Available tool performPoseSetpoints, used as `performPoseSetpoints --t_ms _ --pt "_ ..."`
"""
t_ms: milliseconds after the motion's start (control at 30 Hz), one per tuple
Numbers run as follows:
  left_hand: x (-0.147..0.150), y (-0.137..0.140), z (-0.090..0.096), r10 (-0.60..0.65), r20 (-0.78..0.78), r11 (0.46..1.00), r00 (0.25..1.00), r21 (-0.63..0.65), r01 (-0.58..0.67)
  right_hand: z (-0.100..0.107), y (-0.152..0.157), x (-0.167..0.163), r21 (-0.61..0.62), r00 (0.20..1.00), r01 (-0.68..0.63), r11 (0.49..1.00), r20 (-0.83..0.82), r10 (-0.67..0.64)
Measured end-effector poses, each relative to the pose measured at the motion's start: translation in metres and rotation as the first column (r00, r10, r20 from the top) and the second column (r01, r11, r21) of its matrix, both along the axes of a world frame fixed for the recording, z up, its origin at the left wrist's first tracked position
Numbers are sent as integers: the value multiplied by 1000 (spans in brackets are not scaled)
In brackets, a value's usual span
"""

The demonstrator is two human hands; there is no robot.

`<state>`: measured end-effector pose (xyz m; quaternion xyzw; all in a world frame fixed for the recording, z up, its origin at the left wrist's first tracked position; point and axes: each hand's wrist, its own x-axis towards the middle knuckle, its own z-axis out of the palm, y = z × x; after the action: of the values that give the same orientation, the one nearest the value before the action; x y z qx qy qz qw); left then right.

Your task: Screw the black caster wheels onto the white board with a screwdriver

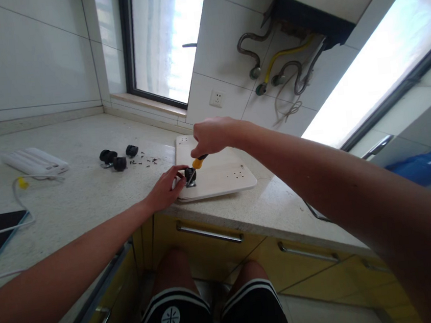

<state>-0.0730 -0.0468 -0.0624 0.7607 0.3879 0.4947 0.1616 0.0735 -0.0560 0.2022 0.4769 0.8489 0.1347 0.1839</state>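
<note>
Your right grip [213, 135] holds a yellow-handled screwdriver [197, 164], its shaft slanting down to a black caster [190, 174] on a white board [221, 179]. Your left grip [166, 187] has finger and thumb about the caster's left side. On the worktop [88, 200] to your left, three more casters [120, 164] lie beside scattered small dark bits [155, 160], too small to make out.
</note>
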Motion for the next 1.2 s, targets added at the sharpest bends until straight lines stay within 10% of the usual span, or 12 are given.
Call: performPoseSetpoints --t_ms 1200 --pt "0 0 -1 2 -1 1000 1000 2 -2 1 0 -1 13 1000 -10 1000 7 10"
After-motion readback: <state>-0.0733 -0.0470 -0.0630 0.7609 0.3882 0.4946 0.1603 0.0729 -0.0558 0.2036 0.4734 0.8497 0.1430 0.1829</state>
